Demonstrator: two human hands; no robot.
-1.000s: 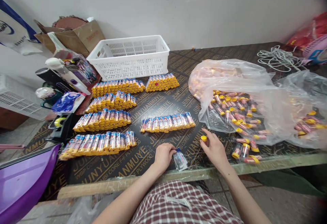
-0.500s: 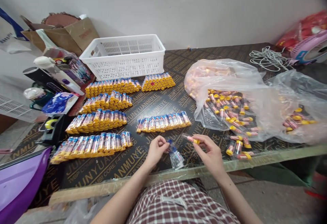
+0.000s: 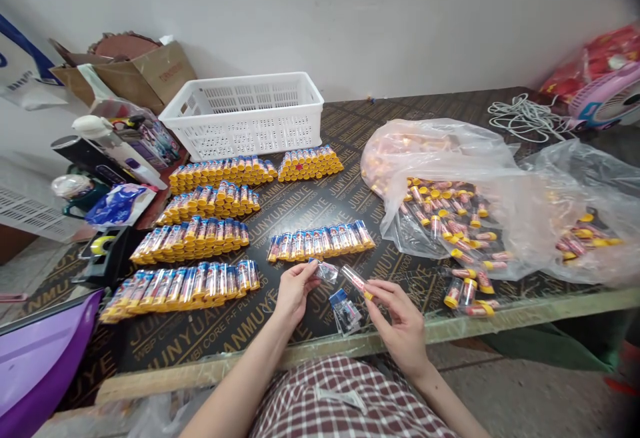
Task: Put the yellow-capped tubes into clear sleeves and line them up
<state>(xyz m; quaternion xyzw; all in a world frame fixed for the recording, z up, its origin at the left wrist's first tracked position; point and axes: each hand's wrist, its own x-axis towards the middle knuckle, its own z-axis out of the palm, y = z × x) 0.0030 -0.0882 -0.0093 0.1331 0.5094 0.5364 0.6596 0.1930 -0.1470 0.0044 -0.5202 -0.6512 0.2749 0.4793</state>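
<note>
Left hand (image 3: pixel 296 291): gripping small clear packet (image 3: pixel 327 271) at blue end, above dark table (image 3: pixel 270 215). Right hand (image 3: pixel 400 321): gripping clear tube (image 3: pixel 356 280) by yellow end, tilted, beside packet. Loose packets (image 3: pixel 345 311) lie between hands, near table edge. Row of blue-and-yellow tubes (image 3: pixel 321 241) lies just beyond.

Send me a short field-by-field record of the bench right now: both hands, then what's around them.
left hand: pinching a small clear packet
right hand: holding a clear tube by its yellow-capped end
between the forearms: small pile of packets on the bench
beyond the hands: row of blue-and-yellow tubes
left side: stacked tubes, tape dispenser
back: white perforated basket
right side: open plastic bag with yellow-capped tubes
</note>
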